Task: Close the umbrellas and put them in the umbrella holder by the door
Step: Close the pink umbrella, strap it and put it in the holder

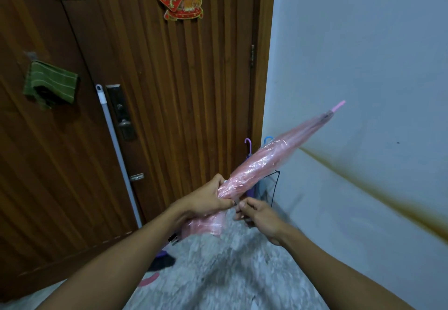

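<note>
Head view: the pink umbrella (264, 164) is folded up now. Its clear pink skin is bunched close round the stick, and its tip points up and to the right, toward the white wall (363, 55). The left hand (206, 199) has its fingers curled tight round the low end of the bunched skin. The right hand (258, 215) is just beside it, almost touching. Its fingertips are pinched together on something small and dark at the umbrella's side. This looks like the tie strap, but it is too small to be sure.

So the step in hand seems to be tying the umbrella shut. Next, the strap must go round the skin and fasten, while the left hand keeps the folds from springing loose.

The holder (275, 186) is a thin dark wire frame in the corner where the door (169, 91) meets the wall, right behind the umbrella. A purple handle (248, 142) and a blue handle (268, 139) stick up from it. The pink umbrella is not in it yet.
</note>
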